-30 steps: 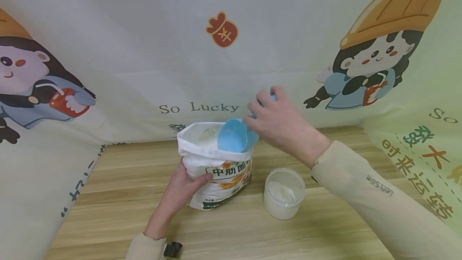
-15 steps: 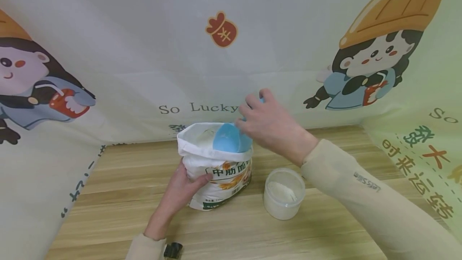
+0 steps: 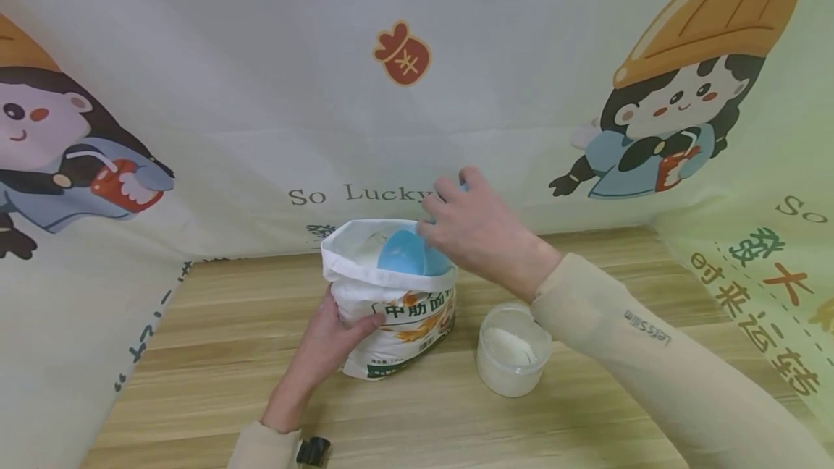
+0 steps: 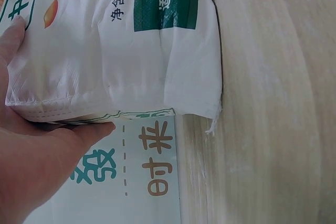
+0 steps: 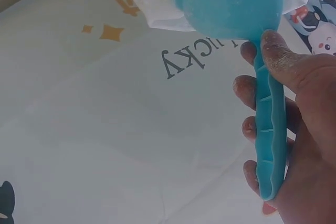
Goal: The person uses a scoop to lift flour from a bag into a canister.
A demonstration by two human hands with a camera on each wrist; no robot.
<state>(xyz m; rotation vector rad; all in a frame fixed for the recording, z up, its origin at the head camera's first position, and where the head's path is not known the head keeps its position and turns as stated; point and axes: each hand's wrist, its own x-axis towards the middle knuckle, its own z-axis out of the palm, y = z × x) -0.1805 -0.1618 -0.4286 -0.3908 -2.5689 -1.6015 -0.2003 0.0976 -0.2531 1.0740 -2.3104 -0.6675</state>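
A white flour bag (image 3: pixel 391 310) with a folded-down top stands upright on the wooden table. My left hand (image 3: pixel 335 335) grips its left side, thumb across the printed front; in the left wrist view the bag's lower edge (image 4: pixel 194 87) shows by the fingers. My right hand (image 3: pixel 478 226) holds a blue scoop (image 3: pixel 404 252) by its handle, fingers wrapped round it. The scoop's bowl dips into the bag's mouth, its lower part hidden by the rim. The right wrist view shows the ribbed handle (image 5: pixel 270 129) in my palm and white powder on my thumb.
A round clear tub (image 3: pixel 513 353) with white powder inside stands to the right of the bag, under my right forearm. Behind the table (image 3: pixel 215 353) hangs a printed cloth backdrop (image 3: pixel 260 93), and it also runs along both sides.
My right hand has moved left and slightly down, taking the scoop lower and further into the bag's mouth. The left hand, bag and tub stay in place.
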